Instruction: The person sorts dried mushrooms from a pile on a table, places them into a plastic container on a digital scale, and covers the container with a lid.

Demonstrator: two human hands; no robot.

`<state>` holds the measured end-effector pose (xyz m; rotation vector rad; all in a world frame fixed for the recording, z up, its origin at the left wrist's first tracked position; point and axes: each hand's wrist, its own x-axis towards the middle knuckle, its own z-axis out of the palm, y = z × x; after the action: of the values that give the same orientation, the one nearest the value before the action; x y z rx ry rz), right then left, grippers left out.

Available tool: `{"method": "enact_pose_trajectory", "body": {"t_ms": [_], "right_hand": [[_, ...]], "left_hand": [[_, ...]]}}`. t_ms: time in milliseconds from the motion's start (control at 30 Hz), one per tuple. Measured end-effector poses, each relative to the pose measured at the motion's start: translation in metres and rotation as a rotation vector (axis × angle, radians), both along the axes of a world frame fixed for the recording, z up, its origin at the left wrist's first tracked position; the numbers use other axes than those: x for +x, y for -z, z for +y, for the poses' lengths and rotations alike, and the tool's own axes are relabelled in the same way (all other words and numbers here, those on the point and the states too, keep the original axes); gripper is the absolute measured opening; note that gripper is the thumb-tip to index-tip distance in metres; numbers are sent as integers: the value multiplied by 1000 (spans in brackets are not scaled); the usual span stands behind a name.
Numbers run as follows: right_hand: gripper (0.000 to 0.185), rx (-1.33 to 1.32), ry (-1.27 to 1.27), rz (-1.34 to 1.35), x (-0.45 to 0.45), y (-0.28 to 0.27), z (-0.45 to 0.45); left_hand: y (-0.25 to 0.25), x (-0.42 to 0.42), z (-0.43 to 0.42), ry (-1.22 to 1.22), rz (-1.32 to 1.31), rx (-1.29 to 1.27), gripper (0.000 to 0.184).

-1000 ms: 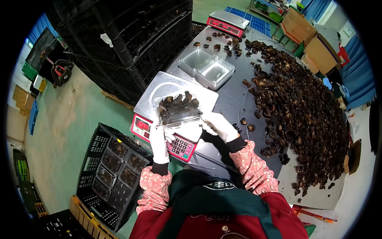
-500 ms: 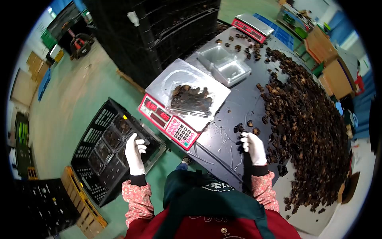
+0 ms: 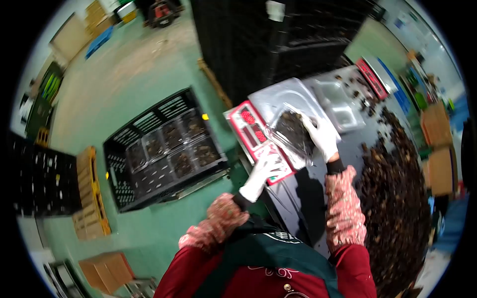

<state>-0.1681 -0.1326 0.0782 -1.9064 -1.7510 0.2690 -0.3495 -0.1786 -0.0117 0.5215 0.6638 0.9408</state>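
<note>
A clear plastic container point(image 3: 292, 133) of dark, dried mushroom-like pieces lies on the silver plate of a red-framed weighing scale point(image 3: 247, 130). My white-gloved right hand point(image 3: 322, 137) is closed on the container's right side, with some fingertips hidden. Over the scale's keypad, just below the container's near-left edge, is my white-gloved left hand point(image 3: 263, 174). Its fingers are slightly blurred but look stretched out and apart, with nothing in them. Glare and blur keep me from seeing whether the left fingertips touch the container or the keys.
To the left, a black crate point(image 3: 149, 186) holds several filled clear containers. Empty clear trays point(image 3: 343, 111) stand behind the scale. A large heap of dark pieces point(image 3: 392, 213) covers the table's right side, and a second scale point(image 3: 375, 79) sits at the back. Tall black-wrapped stacks point(image 3: 238, 49) rise behind.
Both hands have moved in to the scale: the right now grips the container, the left is over the keypad. My view has turned toward the crate on the left.
</note>
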Motion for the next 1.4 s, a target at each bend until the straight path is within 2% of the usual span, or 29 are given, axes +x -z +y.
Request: {"method": "enact_pose_trajectory", "body": {"t_ms": [67, 100, 133, 200, 233, 300, 333, 367, 400, 433, 467, 533, 600, 633, 667, 733, 800, 833, 867, 900, 933, 1000, 1067, 1133, 1200, 1267, 1333, 1367, 1400], "right_hand": [[37, 4, -52, 40, -35, -12, -7], [37, -25, -177, 131, -58, -5, -2], [37, -44, -211, 216, -64, -2, -17], [39, -89, -452, 313, -92, -4, -32], [38, -86, -451, 334, -92, -4, -32], [37, -401, -444, 499, -100, -11, -42], [37, -514, -445, 547, -98, -9, -44], [34, -601, -435, 517, -94, -9, -45], [34, -612, -426, 521, -91, -4, -46], [32, -652, -375, 648, -88, 0, -48], [31, -689, -320, 775, -85, 4, -48], [30, -701, -260, 884, -83, -1, -44], [30, -685, -203, 978, -79, -1, -42], [30, -664, -184, 989, -84, -8, -41], [30, -653, -147, 991, -87, -11, -41], [30, -654, -127, 1001, -86, -21, -47], [28, -633, -92, 1026, -84, -25, -55], [29, -595, -92, 952, -78, -21, -64], [30, -551, -92, 871, -72, -17, -71], [30, -544, -34, 843, -64, -13, -78], [30, -544, 33, 825, -57, -7, -87], [29, -499, 187, 944, -47, 2, -103], [30, -374, 350, 1106, -38, 22, -133], [31, -272, 490, 1169, -33, 47, -164], [30, -145, 624, 1179, -33, 61, -187], [29, -134, 711, 1085, -37, 82, -210], [31, -137, 747, 899, -42, 94, -235], [30, -80, 747, 808, -49, 100, -249], [30, -67, 778, 829, -53, 95, -262]], "left_hand": [[8, -10, 18, -162, -72, -17, 48], [4, -60, 34, -258, -166, 63, 43], [10, -63, 34, -373, 41, 2, 34], [12, -152, 39, -486, 295, 221, 24], [12, -197, 43, -553, 432, 314, 22], [-32, -286, 38, -492, 665, -62, 33], [-10, -338, 44, -458, 664, 55, 43], [17, -388, 49, -399, 788, 13, 52], [55, -441, 51, -340, 900, 32, 52], [47, -454, 50, -270, 886, -94, 51], [109, -508, 47, -203, 874, -188, 51], [163, -534, 42, -213, 800, -479, 55], [172, -521, 40, -5, 798, -567, 60], [204, -527, 43, 127, 919, -594, 65], [276, -542, 39, 177, 1339, -61, 72], [285, -544, 52, 463, 1579, 39, 82], [255, -521, 71, 1163, 1869, -149, 86], [283, -521, 77, 1382, 1961, -10, 84], [316, -546, 90, 1224, 1671, 28, 83], [218, -465, 127, 1363, 1904, -98, 81], [164, -427, 157, 1336, 1959, 49, 81], [52, -334, 205, 1039, 1782, -171, 58], [20, -288, 245, 877, 1107, 212, 48], [-38, -182, 249, 821, 826, 738, 41], [-56, -74, 252, 789, 604, 829, 38], [-42, 41, 249, 823, 221, 859, 35], [-63, 147, 223, 795, 279, 1084, 34], [-48, 199, 223, 835, 310, 1120, 34], [-31, 252, 226, 870, 355, 1151, 35]]}}
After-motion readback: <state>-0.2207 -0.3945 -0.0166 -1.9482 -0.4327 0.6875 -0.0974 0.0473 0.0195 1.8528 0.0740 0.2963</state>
